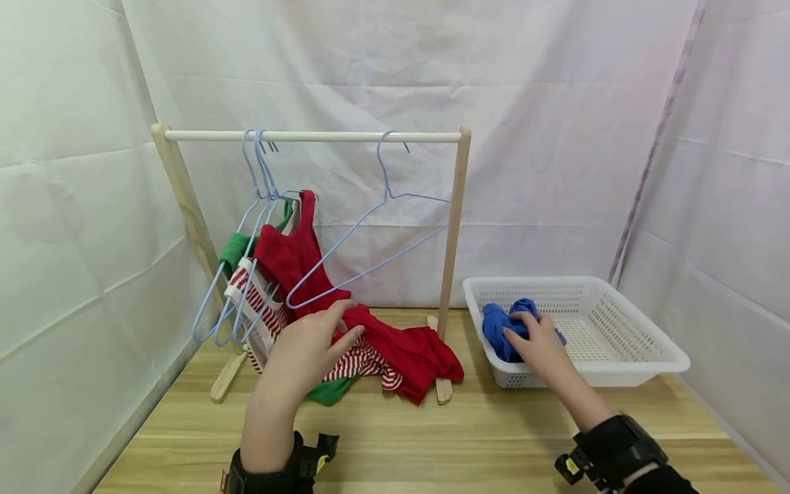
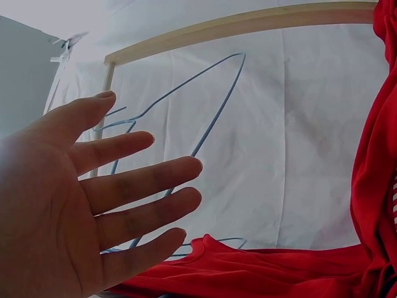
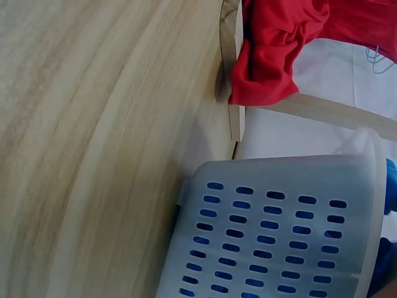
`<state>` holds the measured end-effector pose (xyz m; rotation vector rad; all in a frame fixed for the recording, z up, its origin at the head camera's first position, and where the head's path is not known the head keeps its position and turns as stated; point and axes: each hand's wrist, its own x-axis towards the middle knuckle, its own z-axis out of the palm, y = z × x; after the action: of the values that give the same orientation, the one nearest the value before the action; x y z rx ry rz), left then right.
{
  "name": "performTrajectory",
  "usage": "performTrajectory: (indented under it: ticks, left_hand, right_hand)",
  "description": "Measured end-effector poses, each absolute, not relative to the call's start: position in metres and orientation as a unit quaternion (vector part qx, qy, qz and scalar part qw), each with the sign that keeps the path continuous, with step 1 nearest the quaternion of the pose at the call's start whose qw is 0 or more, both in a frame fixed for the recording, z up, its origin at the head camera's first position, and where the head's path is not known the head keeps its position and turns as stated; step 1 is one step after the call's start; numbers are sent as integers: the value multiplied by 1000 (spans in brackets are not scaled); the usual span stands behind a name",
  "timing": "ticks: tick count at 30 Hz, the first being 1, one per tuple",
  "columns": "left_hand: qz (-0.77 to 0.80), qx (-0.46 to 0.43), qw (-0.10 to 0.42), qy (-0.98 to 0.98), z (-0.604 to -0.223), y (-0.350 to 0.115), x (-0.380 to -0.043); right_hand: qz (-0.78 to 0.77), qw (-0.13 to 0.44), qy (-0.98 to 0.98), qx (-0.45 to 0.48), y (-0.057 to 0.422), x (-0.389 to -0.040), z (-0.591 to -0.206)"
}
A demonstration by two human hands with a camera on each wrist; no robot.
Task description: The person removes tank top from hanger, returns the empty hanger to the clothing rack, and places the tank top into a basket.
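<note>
In the head view my right hand [image 1: 540,346] reaches over the near left rim of a white basket [image 1: 623,370]. Its thumb and fingers curl round a bunched blue garment [image 1: 498,329] inside; the right wrist view shows mostly the basket's slotted wall, with blue behind the holes. My left hand [image 1: 308,346] hovers in front of the clothes rack, holding nothing, its fingers spread in the left wrist view. Behind it hangs a red garment [image 1: 302,264], whose lower part spreads over the table. Nearby, a bare blue hanger [image 1: 345,285] hangs from the rail.
The rack has a white rail [image 1: 333,136] and wooden legs [image 1: 455,233]. At its left hang several blue hangers with a red-and-white striped garment [image 1: 243,274] and a green one [image 1: 234,250]. White cloth walls [image 1: 555,171] enclose the wooden table [image 1: 469,439].
</note>
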<state>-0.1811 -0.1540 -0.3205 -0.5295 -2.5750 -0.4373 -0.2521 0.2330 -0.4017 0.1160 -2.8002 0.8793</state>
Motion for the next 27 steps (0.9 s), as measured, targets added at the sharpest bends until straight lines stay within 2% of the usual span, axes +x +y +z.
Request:
performTrajectory:
  ticks: [6,27]
  left_hand:
    - [-159,-201,244,-935,-320,-154,-182]
    - [-158,-194,239,-938,-322,-154,-184]
  right_hand:
    - [248,82,-962,79,230,-256,-402]
    - [139,-35,-984,110,236,-275,-400]
